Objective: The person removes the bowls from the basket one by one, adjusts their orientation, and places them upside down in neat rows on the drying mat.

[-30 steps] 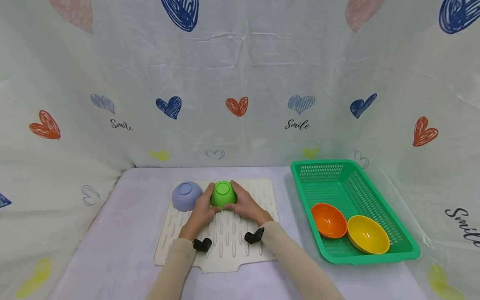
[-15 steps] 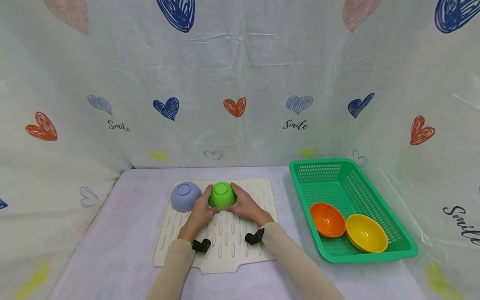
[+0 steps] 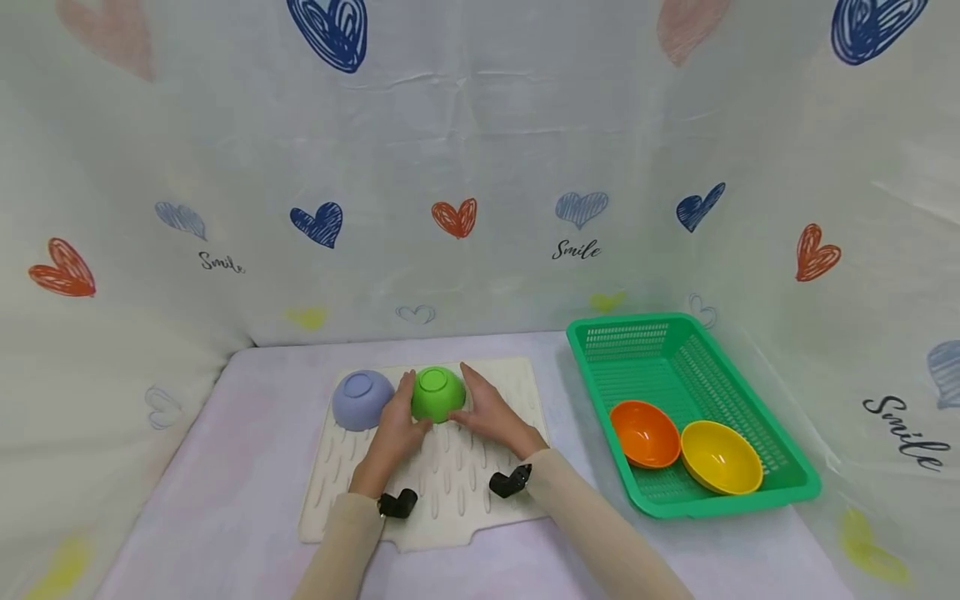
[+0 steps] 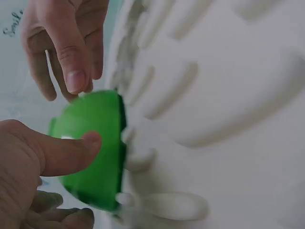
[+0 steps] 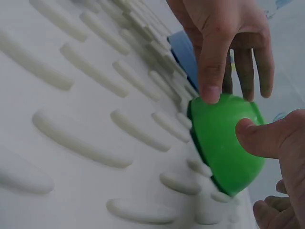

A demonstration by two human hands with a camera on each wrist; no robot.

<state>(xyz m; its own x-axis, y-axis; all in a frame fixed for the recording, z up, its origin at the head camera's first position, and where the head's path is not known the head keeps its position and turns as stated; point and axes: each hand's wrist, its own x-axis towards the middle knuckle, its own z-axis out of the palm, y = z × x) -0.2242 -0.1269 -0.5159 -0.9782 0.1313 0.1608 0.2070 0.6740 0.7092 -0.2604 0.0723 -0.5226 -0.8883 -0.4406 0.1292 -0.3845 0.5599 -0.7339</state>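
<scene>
An upturned green bowl (image 3: 438,395) rests on the white ridged drying board (image 3: 438,508), its base ring facing up. My left hand (image 3: 397,427) is at its left side, fingers nearly straight. Opposite it, my right hand (image 3: 492,418) stands with spread fingers, a gap showing between the fingers and the bowl. Both thumbs are by the bowl's near side; in the left wrist view my left thumb (image 4: 76,150) overlaps the green wall. Left of my left hand, an upturned lavender-blue bowl (image 3: 362,401) lies on the same board.
To the right stands a green plastic basket (image 3: 798,483) with an orange bowl (image 3: 645,435) and a yellow bowl (image 3: 722,458) inside, both facing up. A pale cloth covers the table (image 3: 217,475). Behind hangs a curtain (image 3: 480,125) printed with hearts.
My hands have loosened from the green bowl and drawn apart, the right fingers now off its side. The bowl stays upturned on the board. The head view has shifted slightly.
</scene>
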